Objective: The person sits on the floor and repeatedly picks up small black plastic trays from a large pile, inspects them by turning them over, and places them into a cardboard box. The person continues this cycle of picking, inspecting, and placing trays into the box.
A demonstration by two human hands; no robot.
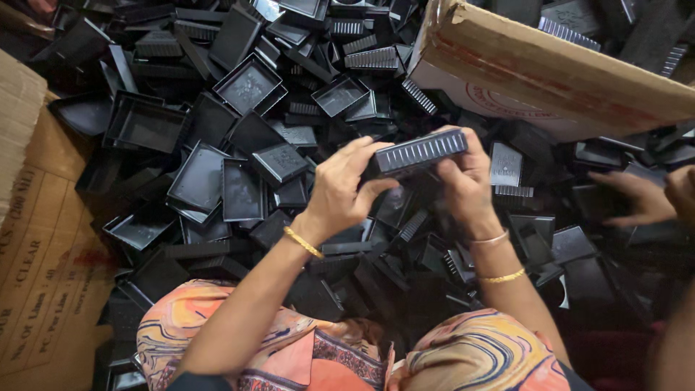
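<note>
My left hand (340, 192) and my right hand (467, 185) together hold a black ribbed plastic tray (420, 150) above a large heap of similar black plastic trays (246, 137). The held tray is turned on its side, with its ridged edge facing up. The left hand grips its left end, the right hand its right end. Gold bangles sit on both wrists. My knees, in orange patterned cloth (289, 347), show at the bottom.
A cardboard box (550, 72) lies tilted at the upper right, and a flattened printed carton (43, 275) stands at the left. Another person's hand (637, 199) reaches into the heap at the right edge.
</note>
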